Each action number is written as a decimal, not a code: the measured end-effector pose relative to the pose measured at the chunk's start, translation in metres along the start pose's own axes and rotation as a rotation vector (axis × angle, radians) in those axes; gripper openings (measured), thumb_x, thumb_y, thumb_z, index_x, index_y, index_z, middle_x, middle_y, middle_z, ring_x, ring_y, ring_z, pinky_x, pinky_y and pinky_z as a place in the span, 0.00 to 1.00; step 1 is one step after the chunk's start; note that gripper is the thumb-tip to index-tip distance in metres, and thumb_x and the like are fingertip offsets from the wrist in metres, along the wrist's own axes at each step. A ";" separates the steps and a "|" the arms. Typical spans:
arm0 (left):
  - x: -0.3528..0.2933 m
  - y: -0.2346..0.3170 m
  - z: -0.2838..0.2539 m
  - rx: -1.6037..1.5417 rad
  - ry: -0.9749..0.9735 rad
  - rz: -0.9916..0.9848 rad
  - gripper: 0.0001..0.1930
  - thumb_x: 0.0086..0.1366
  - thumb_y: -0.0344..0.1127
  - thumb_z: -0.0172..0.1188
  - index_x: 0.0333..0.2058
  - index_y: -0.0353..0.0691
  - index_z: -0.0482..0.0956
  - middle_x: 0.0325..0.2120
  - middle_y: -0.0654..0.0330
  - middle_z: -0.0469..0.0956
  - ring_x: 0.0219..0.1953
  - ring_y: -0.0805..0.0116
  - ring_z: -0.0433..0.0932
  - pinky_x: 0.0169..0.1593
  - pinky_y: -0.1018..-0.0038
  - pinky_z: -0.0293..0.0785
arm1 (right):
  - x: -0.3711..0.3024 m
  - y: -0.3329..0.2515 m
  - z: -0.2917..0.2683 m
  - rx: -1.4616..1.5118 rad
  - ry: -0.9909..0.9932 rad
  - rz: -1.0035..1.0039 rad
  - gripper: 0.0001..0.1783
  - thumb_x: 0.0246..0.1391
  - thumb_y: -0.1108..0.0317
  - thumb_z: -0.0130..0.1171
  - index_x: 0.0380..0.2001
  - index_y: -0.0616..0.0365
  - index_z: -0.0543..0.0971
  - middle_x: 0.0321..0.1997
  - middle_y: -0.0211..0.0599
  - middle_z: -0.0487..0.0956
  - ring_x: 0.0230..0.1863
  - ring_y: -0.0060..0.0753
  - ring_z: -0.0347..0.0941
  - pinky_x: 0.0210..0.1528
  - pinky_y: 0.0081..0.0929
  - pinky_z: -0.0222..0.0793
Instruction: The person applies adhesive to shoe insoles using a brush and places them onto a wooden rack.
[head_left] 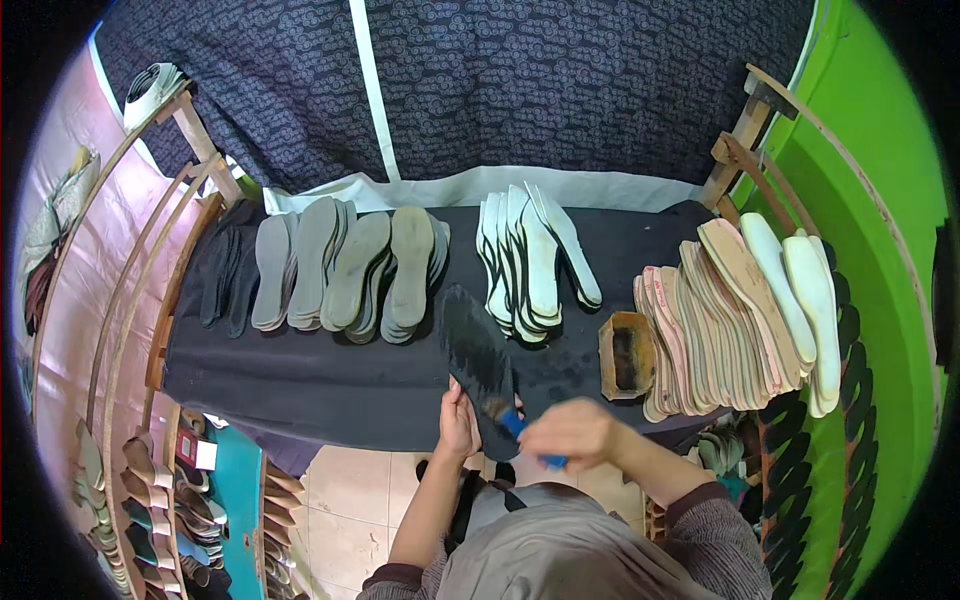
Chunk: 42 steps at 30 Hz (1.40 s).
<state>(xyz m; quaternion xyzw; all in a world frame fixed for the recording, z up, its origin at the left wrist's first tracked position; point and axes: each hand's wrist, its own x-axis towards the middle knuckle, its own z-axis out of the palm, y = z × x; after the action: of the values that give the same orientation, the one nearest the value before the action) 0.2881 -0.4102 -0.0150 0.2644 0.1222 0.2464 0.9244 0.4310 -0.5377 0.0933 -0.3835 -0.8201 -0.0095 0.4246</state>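
A black insole lies slanted at the front of the table, its upper side shiny and dark as if wet. My left hand grips its left edge, the thumb on top and the other fingers partly hidden. My right hand is closed around a brush with a blue handle. The brown bristles touch the insole near its narrower lower part. To the right stands an octagonal, stained container with a dark hollow inside.
On the dark-covered table stand several piles: black insoles, grey insoles, white insoles and tan insoles. Wooden rails border the left end. Black soles hang in rows at the right, and shelves of footwear parts stand lower left.
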 end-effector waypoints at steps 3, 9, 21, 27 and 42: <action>-0.005 0.003 0.019 0.085 0.170 0.131 0.26 0.66 0.51 0.30 0.55 0.39 0.57 0.42 0.46 0.72 0.38 0.50 0.77 0.42 0.57 0.76 | 0.006 0.009 -0.008 -0.092 0.160 0.079 0.14 0.45 0.63 0.61 0.33 0.62 0.80 0.33 0.41 0.80 0.24 0.36 0.76 0.24 0.27 0.71; -0.003 -0.007 -0.016 0.014 -0.042 0.088 0.27 0.66 0.51 0.31 0.55 0.38 0.58 0.45 0.45 0.72 0.39 0.49 0.76 0.44 0.55 0.74 | 0.005 0.002 0.017 0.136 -0.014 -0.041 0.16 0.47 0.61 0.59 0.34 0.64 0.79 0.35 0.42 0.79 0.26 0.37 0.76 0.23 0.26 0.71; 0.009 -0.008 -0.004 -0.287 0.405 0.375 0.30 0.66 0.55 0.30 0.55 0.35 0.58 0.39 0.42 0.73 0.38 0.52 0.76 0.42 0.57 0.74 | 0.000 0.003 0.012 -0.019 0.134 0.090 0.14 0.42 0.65 0.63 0.32 0.61 0.80 0.35 0.43 0.79 0.27 0.37 0.77 0.23 0.26 0.71; -0.002 0.001 0.000 -0.006 0.094 0.171 0.32 0.65 0.58 0.31 0.55 0.35 0.60 0.39 0.43 0.74 0.40 0.53 0.76 0.46 0.57 0.73 | -0.007 0.002 0.018 0.042 0.107 0.058 0.15 0.35 0.69 0.66 0.31 0.60 0.80 0.32 0.40 0.79 0.25 0.37 0.76 0.23 0.25 0.71; 0.000 0.002 0.012 -0.004 0.185 0.177 0.33 0.65 0.61 0.32 0.50 0.34 0.64 0.35 0.45 0.76 0.37 0.54 0.76 0.43 0.60 0.74 | -0.014 -0.012 0.024 0.152 -0.016 0.014 0.19 0.28 0.74 0.58 0.32 0.62 0.78 0.35 0.41 0.78 0.27 0.38 0.74 0.24 0.27 0.70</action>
<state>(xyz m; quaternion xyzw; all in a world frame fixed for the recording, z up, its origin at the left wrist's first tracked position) 0.2915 -0.4133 -0.0040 0.2484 0.1828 0.3504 0.8844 0.4112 -0.5467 0.0719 -0.3562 -0.8191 0.0588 0.4458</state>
